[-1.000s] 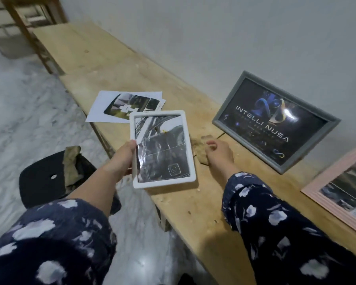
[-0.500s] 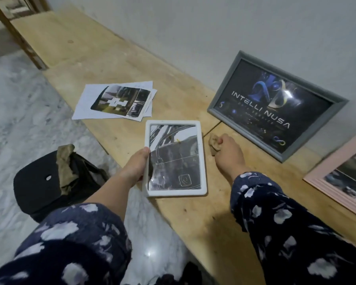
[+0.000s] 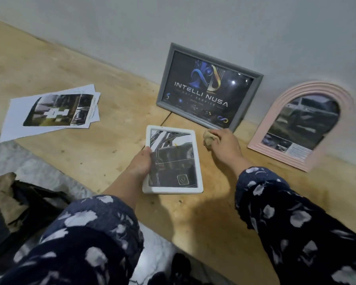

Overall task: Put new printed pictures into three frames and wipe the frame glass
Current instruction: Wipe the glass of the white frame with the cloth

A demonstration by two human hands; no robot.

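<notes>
The left hand [image 3: 141, 161] hid most of its fingers behind the white frame [image 3: 172, 160] at picture centre, thumb clamped on its left edge. Just right, the right hand [image 3: 224, 146] clutched a crumpled beige cloth [image 3: 209, 138] on the wooden bench [image 3: 111, 145].

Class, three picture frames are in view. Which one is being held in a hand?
The white frame, gripped at its left edge by the left hand. The grey frame and pink arched frame lean against the wall.
</notes>
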